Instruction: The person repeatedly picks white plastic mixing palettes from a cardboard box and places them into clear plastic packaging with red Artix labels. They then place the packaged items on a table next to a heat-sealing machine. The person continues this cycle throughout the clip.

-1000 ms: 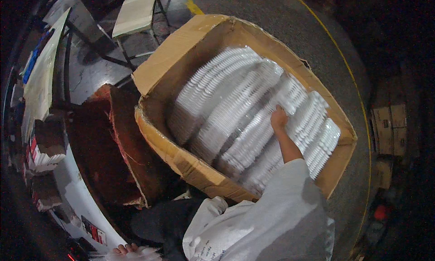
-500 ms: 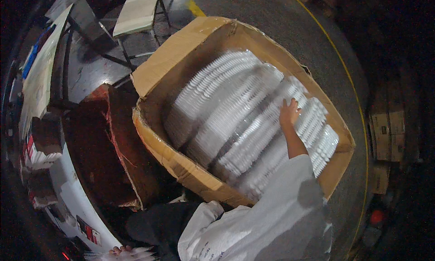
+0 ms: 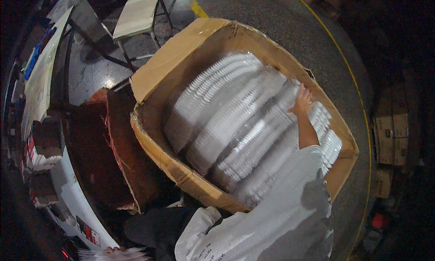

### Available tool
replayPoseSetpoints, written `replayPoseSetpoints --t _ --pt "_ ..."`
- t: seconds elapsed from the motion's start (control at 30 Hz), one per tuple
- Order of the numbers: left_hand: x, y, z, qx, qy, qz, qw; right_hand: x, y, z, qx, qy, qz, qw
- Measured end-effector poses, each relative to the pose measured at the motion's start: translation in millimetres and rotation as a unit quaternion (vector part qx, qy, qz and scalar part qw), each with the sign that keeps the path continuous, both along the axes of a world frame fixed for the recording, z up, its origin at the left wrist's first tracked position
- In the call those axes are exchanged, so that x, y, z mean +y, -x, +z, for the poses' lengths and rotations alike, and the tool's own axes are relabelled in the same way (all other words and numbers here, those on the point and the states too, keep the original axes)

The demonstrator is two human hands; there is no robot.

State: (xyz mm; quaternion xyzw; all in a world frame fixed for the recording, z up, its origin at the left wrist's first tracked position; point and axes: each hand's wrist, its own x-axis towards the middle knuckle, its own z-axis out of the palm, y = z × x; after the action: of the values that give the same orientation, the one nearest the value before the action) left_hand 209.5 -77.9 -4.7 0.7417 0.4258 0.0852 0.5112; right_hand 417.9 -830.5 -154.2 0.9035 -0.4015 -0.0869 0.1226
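Note:
Rows of nested clear plastic trays (image 3: 244, 102) stand on edge inside a large open cardboard box (image 3: 167, 64). My right hand (image 3: 302, 102) reaches over them to the far right part of the box. Its fingers are spread, with the thumb apart, and they lie against the top edges of one row. At the lower left rim, my left hand (image 3: 115, 249) is partly hidden; its fingertips curl over a small bunch of thin, clear plastic pieces (image 3: 111, 255). The exact shape of those pieces is cut off by the frame edge.
A dark reddish-brown box (image 3: 97, 147) stands left of the cardboard box. A white table (image 3: 84, 193) curves along the left, with small printed boxes (image 3: 88, 231). Behind are a folding stool (image 3: 138, 16) and a yellow floor line (image 3: 337, 45); cartons (image 3: 390, 129) are stacked at right.
My right hand has shifted a little to the right and farther away along the trays, its fingers still spread. My left hand stays at the lower left with the plastic pieces.

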Motion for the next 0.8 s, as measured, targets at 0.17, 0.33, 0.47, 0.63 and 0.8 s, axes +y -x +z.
replayPoseSetpoints --t 0.17,0.33,0.47,0.63,0.8 --pt "0.4 2.2 4.1 0.004 -0.013 0.011 1.0 -9.5 -9.1 5.4 0.044 -0.068 -0.008 0.997" --pt "-0.2 6.7 11.1 0.009 -0.025 0.015 1.0 -17.5 -6.5 -7.4 0.009 -0.097 -0.019 0.995" --pt "-1.5 13.1 13.4 0.004 -0.025 0.024 0.999 -22.2 -1.6 -21.6 -0.001 -0.029 0.039 0.999" --pt "0.4 22.9 14.6 0.002 -0.03 0.036 0.999 -16.9 -2.1 -34.1 -0.029 -0.026 0.017 0.999" --pt "3.8 35.9 14.0 -0.004 -0.022 0.045 0.999 6.9 -0.2 -11.2 -0.029 -0.023 -0.025 0.999"
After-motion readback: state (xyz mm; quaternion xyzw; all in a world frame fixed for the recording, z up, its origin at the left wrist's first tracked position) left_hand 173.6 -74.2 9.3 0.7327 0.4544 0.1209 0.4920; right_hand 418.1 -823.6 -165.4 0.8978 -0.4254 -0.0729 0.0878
